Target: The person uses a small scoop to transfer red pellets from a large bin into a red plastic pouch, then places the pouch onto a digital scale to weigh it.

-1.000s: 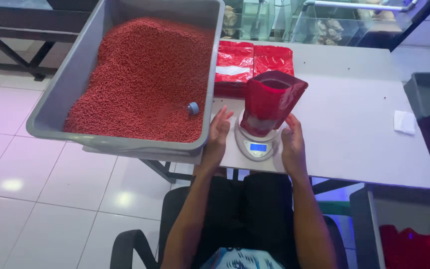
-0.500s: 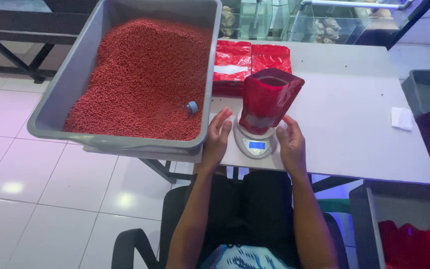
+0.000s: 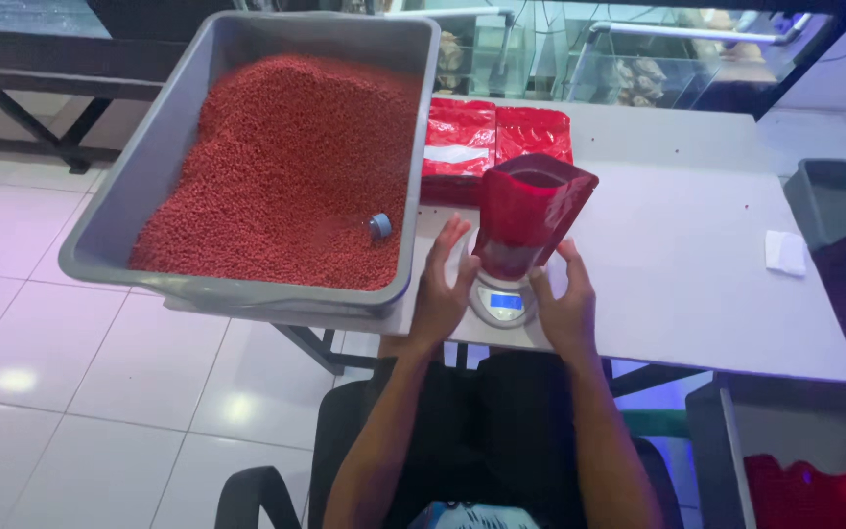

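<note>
White floor tiles and glass tanks framed your grey worktop, which carried everything within reach. Your left hand lay flat and loose against the near left side of the red pouch, fingers spread and closed on nothing; your right hand mirrored it on the other side, palm open, fingertips touching or just off the pouch's lower corner, and I could not tell which. The pouch stood open-mouthed and partly filled on the small scale between your two hands, leaning a little toward the right one.

That lean was the main risk. The pouch was wider at the top than at its base and the scale pan was small, so it might have tipped past your right hand and spilled pellets over the worktop once both palms came away. Any pressure from a resting finger would also have falsified the reading.

Just beyond your left hand, the big grey bin of red pellets overhung the worktop's edge; a knock from your left elbow could have shifted it. More red pouches lay flat behind the standing one.
</note>
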